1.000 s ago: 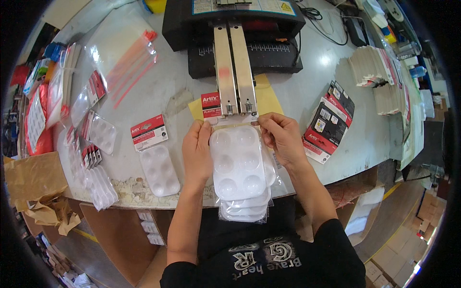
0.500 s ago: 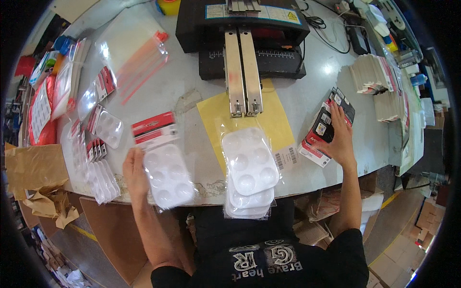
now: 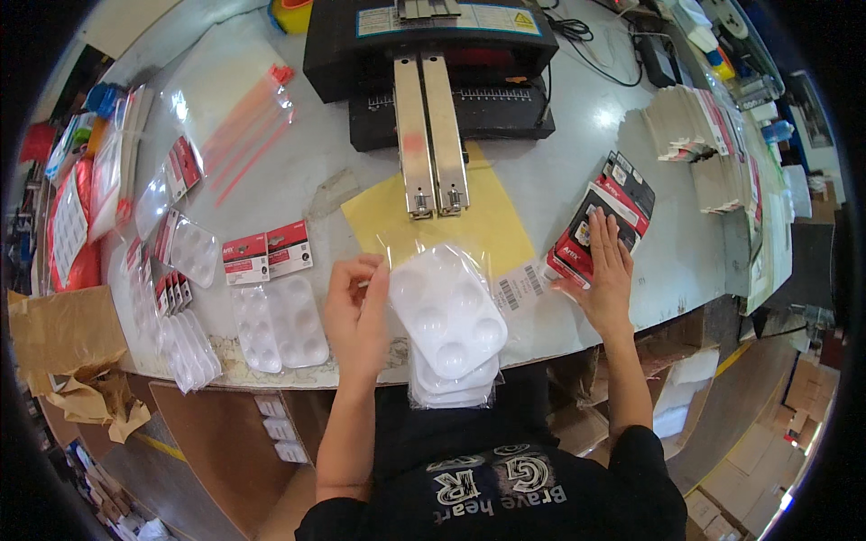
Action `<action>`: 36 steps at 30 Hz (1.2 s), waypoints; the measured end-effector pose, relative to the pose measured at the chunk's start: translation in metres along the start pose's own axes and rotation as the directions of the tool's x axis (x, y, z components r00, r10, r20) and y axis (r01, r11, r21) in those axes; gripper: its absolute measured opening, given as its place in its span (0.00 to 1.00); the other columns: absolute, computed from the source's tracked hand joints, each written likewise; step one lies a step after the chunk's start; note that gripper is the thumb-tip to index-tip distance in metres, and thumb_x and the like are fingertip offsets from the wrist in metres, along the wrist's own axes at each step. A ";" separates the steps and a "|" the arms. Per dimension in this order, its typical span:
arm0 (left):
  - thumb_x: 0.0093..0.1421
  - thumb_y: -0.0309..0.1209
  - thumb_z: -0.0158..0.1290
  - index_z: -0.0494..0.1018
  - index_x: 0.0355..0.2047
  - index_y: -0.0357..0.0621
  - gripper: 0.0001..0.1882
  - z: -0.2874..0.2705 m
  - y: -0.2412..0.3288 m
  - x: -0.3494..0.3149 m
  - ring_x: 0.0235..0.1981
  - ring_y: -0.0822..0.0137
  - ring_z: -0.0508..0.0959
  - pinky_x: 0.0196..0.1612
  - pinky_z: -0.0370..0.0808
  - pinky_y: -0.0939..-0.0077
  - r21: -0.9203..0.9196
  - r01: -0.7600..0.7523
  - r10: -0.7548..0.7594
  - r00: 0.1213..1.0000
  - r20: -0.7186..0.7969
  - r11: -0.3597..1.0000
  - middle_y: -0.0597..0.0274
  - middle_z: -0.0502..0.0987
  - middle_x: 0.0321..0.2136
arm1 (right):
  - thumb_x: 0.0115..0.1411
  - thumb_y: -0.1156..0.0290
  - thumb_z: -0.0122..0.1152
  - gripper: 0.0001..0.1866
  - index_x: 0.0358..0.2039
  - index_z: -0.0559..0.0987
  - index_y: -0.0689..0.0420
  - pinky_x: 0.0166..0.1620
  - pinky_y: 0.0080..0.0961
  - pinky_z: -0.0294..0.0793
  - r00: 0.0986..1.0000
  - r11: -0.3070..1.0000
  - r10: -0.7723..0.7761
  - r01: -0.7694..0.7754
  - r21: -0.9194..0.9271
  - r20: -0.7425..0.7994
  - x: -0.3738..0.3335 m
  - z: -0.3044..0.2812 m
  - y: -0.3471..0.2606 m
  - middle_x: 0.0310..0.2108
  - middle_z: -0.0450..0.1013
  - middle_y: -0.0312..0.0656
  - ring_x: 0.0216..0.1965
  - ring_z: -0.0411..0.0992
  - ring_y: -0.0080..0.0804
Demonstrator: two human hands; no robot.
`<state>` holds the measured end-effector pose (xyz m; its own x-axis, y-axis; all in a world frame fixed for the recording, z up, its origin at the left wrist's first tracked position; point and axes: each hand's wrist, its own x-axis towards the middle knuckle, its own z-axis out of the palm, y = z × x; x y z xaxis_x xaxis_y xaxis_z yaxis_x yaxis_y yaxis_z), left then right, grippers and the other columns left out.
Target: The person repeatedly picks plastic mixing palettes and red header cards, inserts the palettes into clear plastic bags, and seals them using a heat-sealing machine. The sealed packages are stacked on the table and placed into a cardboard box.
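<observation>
Away from the packs [image 3: 301,322] since the earlier frame, my left hand [image 3: 357,307] is just left of the palettes [image 3: 448,311], fingers half-curled and holding nothing I can see. I have the palettes stacked in clear film, overhanging the near edge of the counter [image 3: 654,275]. My right hand [image 3: 606,281] lies open and flat on the cards [image 3: 575,241]. Farther out I see the yellow sheet [image 3: 496,216], partly under the black machine's [image 3: 361,59] metal arms [image 3: 410,140].

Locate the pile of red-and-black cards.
In the head view, the red-and-black cards lie on the table at right, partly under the right hand and right of the yellow sheet.
</observation>
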<state>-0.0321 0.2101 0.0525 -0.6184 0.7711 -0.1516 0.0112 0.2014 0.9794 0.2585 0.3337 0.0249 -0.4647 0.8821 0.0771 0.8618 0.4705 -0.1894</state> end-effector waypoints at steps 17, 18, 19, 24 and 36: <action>0.66 0.27 0.48 0.73 0.47 0.32 0.13 -0.008 0.057 -0.071 0.40 0.75 0.77 0.44 0.71 0.84 -0.172 0.262 -0.168 0.890 0.424 0.950 0.55 0.81 0.39 | 0.43 0.80 0.70 0.24 0.45 0.79 0.59 0.42 0.21 0.75 0.984 0.401 0.069 -0.181 0.898 0.167 0.004 -0.113 -0.083 0.34 0.79 0.37 0.36 0.75 0.21; 0.66 0.27 0.48 0.73 0.47 0.32 0.13 -0.007 0.058 -0.071 0.39 0.76 0.77 0.42 0.71 0.85 -0.137 0.218 -0.143 0.897 0.418 0.966 0.56 0.81 0.38 | 0.45 0.76 0.72 0.23 0.44 0.78 0.62 0.41 0.20 0.75 0.967 0.456 -0.102 -0.162 0.875 0.232 0.012 -0.118 -0.093 0.33 0.79 0.38 0.36 0.75 0.20; 0.66 0.27 0.48 0.73 0.48 0.33 0.13 -0.007 0.058 -0.072 0.37 0.78 0.76 0.40 0.71 0.86 -0.091 0.183 -0.129 0.898 0.421 0.979 0.57 0.81 0.37 | 0.46 0.74 0.72 0.22 0.43 0.78 0.62 0.39 0.19 0.74 0.953 0.483 -0.161 -0.151 0.863 0.256 0.020 -0.116 -0.105 0.31 0.78 0.40 0.33 0.75 0.20; 0.65 0.27 0.50 0.76 0.41 0.33 0.09 -0.007 0.057 -0.075 0.29 0.82 0.73 0.33 0.70 0.88 -0.122 0.151 -0.107 0.945 0.310 0.981 0.62 0.81 0.31 | 0.49 0.70 0.72 0.15 0.36 0.79 0.62 0.31 0.19 0.71 0.883 0.641 -0.281 -0.118 0.758 0.375 0.038 -0.108 -0.130 0.24 0.76 0.41 0.24 0.72 0.20; 0.64 0.26 0.52 0.75 0.38 0.33 0.08 -0.015 0.053 -0.072 0.25 0.85 0.69 0.28 0.65 0.91 -0.221 0.310 -0.209 0.899 0.385 0.925 0.68 0.79 0.26 | 0.46 0.72 0.73 0.13 0.30 0.79 0.63 0.27 0.17 0.66 0.849 0.625 -0.428 0.029 0.780 0.311 0.041 -0.104 -0.128 0.19 0.73 0.40 0.21 0.69 0.22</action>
<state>0.0013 0.1561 0.1170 -0.2552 0.8837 -0.3924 -0.3549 0.2919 0.8882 0.1501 0.3117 0.1546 -0.8262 0.5406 -0.1583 0.3663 0.3023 -0.8800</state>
